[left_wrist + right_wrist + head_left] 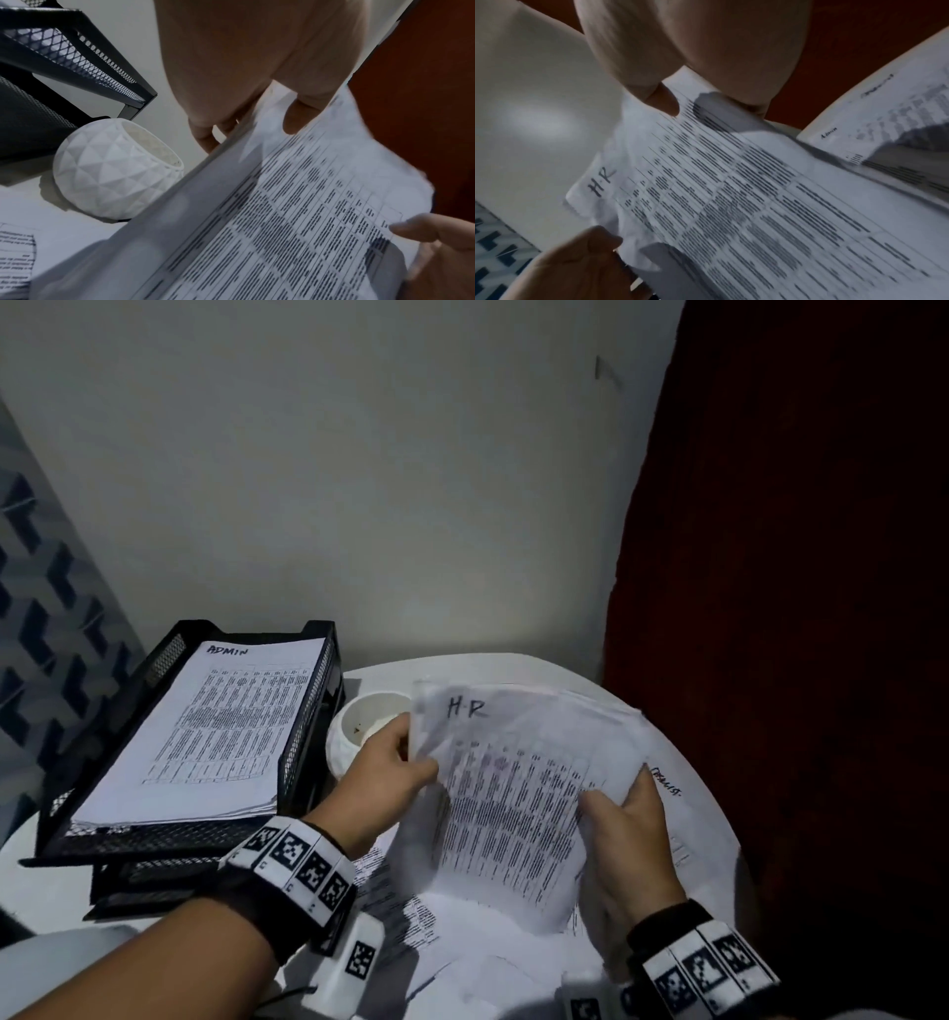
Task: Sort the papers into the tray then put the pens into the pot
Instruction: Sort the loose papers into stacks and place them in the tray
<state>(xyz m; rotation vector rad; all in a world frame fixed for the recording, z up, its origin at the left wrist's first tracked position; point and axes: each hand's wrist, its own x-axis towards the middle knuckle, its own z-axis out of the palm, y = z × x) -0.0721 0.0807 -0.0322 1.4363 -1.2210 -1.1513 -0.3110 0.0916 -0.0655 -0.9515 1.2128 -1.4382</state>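
Both hands hold a bundle of printed papers marked "H.R" [513, 783] above the round white table [719, 824]. My left hand [395, 773] pinches the bundle's left edge, thumb on top. My right hand [626, 824] grips its right edge. The bundle [295, 223] is tilted and blurred in the left wrist view, and its "H.R" mark [600, 184] shows in the right wrist view. A black mesh tray [303, 752] stands at the left with a pile headed "ADMIN" [205, 737] in its top tier. The white faceted pot [359, 726] sits between tray and papers. No pens are in view.
More printed sheets [405, 916] lie loose on the table under the bundle, and one lies at the right [672, 788]. A dark red curtain [796, 608] hangs at the right. A plain wall [359, 480] stands behind the table.
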